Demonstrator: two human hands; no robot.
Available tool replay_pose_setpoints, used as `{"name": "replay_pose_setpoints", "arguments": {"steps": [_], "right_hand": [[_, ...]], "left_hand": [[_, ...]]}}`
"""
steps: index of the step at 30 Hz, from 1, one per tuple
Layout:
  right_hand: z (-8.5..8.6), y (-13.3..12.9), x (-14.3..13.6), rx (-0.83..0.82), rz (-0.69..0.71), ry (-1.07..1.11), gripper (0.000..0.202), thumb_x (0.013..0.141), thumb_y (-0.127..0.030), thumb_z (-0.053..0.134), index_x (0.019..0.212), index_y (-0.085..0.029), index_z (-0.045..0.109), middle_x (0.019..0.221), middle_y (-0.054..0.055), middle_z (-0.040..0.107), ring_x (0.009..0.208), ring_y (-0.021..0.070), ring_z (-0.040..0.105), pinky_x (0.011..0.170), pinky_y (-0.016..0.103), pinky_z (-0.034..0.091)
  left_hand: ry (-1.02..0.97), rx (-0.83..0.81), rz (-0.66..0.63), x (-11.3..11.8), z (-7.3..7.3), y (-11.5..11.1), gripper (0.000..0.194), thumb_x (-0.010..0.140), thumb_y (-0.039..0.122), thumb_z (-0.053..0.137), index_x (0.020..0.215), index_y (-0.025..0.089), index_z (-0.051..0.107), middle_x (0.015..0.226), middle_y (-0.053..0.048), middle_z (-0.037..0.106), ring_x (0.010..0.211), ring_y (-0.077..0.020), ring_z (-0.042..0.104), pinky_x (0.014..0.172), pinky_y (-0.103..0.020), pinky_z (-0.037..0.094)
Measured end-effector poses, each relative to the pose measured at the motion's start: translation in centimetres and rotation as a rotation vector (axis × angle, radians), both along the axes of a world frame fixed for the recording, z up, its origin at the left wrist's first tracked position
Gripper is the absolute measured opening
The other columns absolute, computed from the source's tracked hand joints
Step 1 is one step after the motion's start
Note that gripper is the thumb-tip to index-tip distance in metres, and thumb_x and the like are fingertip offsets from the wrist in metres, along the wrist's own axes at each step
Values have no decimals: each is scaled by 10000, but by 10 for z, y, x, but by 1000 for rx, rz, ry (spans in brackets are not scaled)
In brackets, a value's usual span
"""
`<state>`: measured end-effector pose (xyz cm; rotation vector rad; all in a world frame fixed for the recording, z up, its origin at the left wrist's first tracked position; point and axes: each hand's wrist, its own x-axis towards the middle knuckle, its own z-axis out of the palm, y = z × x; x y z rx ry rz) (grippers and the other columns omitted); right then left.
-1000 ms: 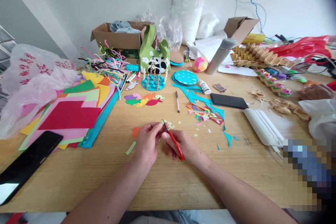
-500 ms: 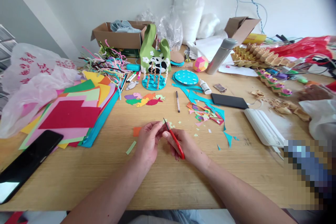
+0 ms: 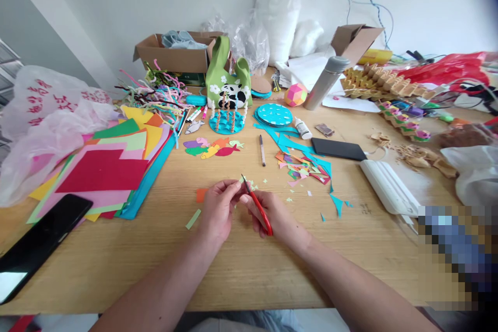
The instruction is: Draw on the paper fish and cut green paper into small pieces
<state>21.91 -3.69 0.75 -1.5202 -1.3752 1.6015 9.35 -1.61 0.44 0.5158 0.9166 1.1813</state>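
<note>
Red-handled scissors (image 3: 261,212) are in my right hand (image 3: 272,213), their dark blades pointing up and away from me near my left fingertips. My left hand (image 3: 220,207) is closed in a pinch, with a small piece of light green paper (image 3: 241,179) showing at its fingertips beside the blades. Tiny light green snippets (image 3: 265,181) lie just beyond the hands. An orange paper piece (image 3: 201,195) is partly covered by my left hand, and a light green strip (image 3: 193,219) lies beside it. Several coloured paper fish (image 3: 212,148) rest farther back on the table.
Stacked coloured sheets (image 3: 105,168) and a black phone (image 3: 46,244) lie at left. A pen (image 3: 262,150) and a pile of paper scraps (image 3: 305,168) lie ahead. A black flat device (image 3: 338,149), a white power strip (image 3: 389,187) and a grey flask (image 3: 327,83) stand to the right.
The whole view has shifted very slightly. Both hands, the scissors and the green paper keep nearly the same position.
</note>
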Motion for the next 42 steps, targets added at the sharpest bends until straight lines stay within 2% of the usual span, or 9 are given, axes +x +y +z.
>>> {"name": "replay_pose_setpoints", "arguments": {"steps": [5, 11, 21, 28, 42], "right_hand": [[5, 1, 3, -18, 27, 11, 530, 777, -716, 528, 687, -201, 445, 401, -51, 517, 292, 89, 458, 299, 174, 315], [5, 3, 9, 15, 122, 38, 550, 809, -711, 488, 663, -180, 476, 473, -13, 570, 367, 96, 539, 354, 172, 359], [9, 2, 12, -27, 228, -20, 551, 804, -706, 505, 650, -178, 469, 486, -11, 559, 382, 89, 527, 354, 170, 361], [9, 1, 13, -40, 274, -39, 584, 772, -762, 481, 693, -184, 458, 513, -13, 562, 392, 93, 523, 360, 187, 376], [12, 1, 13, -45, 289, -39, 513, 811, -674, 529, 684, -180, 469, 516, -12, 565, 411, 100, 534, 375, 194, 376]], "left_hand": [[71, 29, -49, -8, 0, 6, 199, 613, 267, 786, 701, 133, 667, 747, -70, 736, 718, -164, 677, 722, -281, 510], [216, 47, -215, -27, 3, 21, 284, 594, 312, 816, 731, 114, 664, 748, -83, 736, 733, -179, 683, 743, -309, 529], [389, 150, -428, -46, 5, 30, 276, 683, 349, 765, 743, 106, 649, 742, -80, 721, 690, -157, 666, 744, -315, 535], [469, 170, -499, -49, 7, 29, 216, 701, 312, 732, 732, 118, 640, 737, -87, 724, 691, -161, 665, 718, -307, 522], [489, 169, -519, -49, 14, 29, 140, 682, 263, 714, 682, 131, 666, 708, -90, 728, 654, -162, 659, 678, -297, 511]]}}
